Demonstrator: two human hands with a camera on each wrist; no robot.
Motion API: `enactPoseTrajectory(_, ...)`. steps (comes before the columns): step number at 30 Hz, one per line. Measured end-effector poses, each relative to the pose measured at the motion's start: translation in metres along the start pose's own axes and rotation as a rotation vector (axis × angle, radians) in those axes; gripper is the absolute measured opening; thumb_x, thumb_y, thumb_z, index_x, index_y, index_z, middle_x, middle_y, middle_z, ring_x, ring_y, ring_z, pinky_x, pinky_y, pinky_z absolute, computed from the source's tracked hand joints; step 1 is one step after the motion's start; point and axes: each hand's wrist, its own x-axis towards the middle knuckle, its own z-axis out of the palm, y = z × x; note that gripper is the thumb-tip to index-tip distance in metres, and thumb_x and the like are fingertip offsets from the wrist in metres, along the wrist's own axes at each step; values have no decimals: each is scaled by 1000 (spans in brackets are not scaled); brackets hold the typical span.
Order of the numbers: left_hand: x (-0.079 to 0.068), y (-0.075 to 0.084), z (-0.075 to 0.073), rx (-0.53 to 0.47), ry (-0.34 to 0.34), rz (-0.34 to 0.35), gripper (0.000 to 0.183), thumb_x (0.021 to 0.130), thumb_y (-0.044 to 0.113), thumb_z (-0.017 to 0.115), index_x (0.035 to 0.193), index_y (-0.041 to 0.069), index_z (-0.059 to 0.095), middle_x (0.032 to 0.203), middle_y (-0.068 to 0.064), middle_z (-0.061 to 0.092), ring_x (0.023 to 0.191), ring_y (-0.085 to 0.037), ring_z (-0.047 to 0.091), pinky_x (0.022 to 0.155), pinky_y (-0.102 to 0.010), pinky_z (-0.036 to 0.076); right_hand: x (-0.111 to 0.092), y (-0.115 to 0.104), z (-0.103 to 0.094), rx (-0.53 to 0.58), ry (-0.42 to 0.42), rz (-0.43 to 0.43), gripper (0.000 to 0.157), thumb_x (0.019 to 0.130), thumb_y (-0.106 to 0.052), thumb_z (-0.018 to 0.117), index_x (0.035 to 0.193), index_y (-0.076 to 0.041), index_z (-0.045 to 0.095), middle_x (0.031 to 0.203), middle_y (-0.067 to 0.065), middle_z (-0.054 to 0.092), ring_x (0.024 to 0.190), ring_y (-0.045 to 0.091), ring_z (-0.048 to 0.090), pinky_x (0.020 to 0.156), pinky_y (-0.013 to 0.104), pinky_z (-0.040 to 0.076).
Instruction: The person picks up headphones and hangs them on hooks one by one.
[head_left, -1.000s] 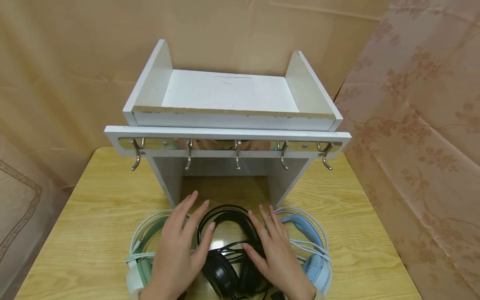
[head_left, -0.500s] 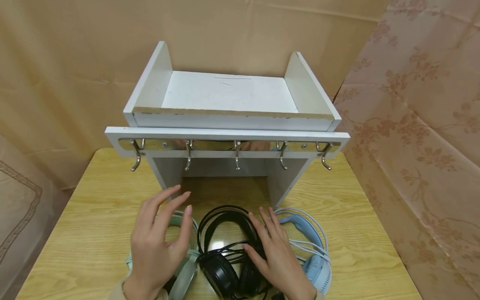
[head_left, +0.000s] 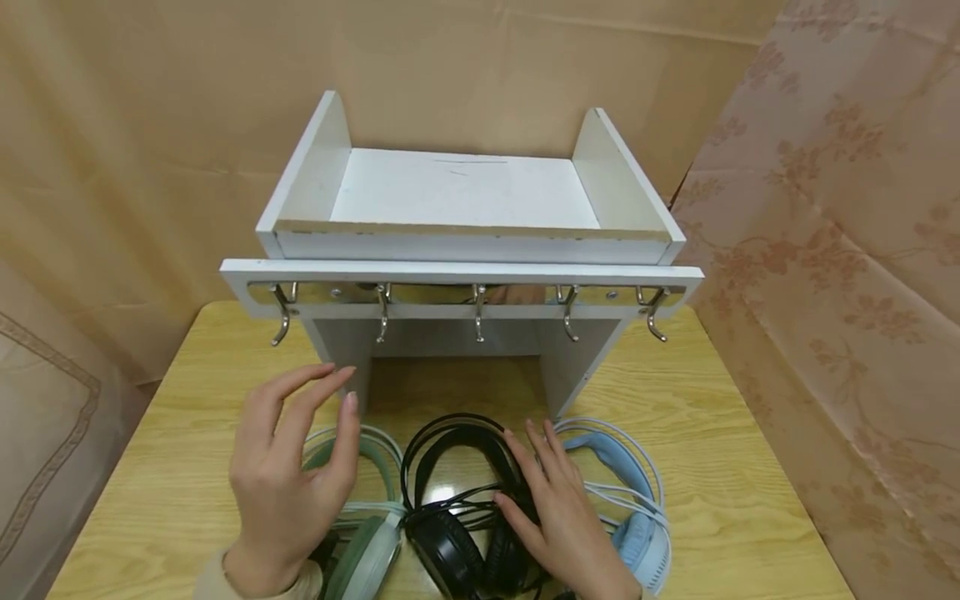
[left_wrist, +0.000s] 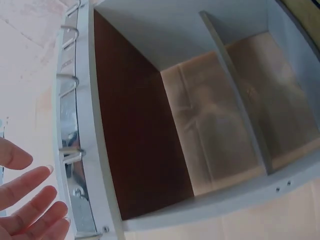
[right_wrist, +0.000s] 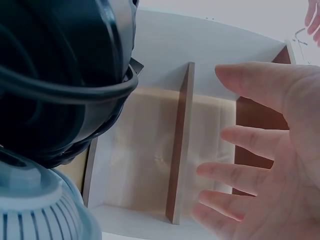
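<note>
Three pairs of headphones lie along the table's front: a green pair (head_left: 375,546) at left, a black pair (head_left: 447,550) in the middle and a blue pair (head_left: 637,533) at right, each with its cable bundled. My left hand (head_left: 288,467) is raised over the green pair, thumb and fingers apart with nothing between them; in the left wrist view its fingers (left_wrist: 30,205) are spread. Over the right side of the black pair is my right hand (head_left: 562,508), its fingers extended. The right wrist view shows that hand (right_wrist: 260,150) holding nothing, with the black earcup (right_wrist: 60,75) close by.
Behind the headphones stands a white shelf unit (head_left: 465,271) with a row of several metal hooks (head_left: 480,312) across its front. Its lower compartment opens toward me. The wooden table (head_left: 720,467) ends at both sides near hanging cloth (head_left: 840,292).
My left hand has moved left and slightly up, away from the black headphones, uncovering the green pair, whose earcup now sits closer to the black pair. My right hand has stayed nearly still.
</note>
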Motion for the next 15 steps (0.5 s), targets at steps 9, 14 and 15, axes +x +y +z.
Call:
enactPoseTrajectory(9,14,-7,-5,30,44,-18,31,87,24,56,95,-4,69,97,-24,63,87,-40,57,84,-24,44,-1,0,0,5,-18,11,69,88,-43,59,146,-30,25,152,8,26,143,30,15,105,60,36)
enactPoseTrajectory(14,18,-11,-8,67,-12,-43,38,88,28,54,103,-4,66,105,-25,61,93,-41,55,87,-29,43,-1,0,0,6,-33,21,67,89,-46,56,146,-29,26,151,9,27,143,30,15,105,59,35)
enactPoseTrajectory(15,19,-12,-8,72,-20,-44,39,88,29,54,104,-4,66,106,-25,61,94,-41,54,87,-30,43,-2,0,0,5,-35,23,67,89,-46,56,146,-29,26,151,9,27,143,30,15,106,59,35)
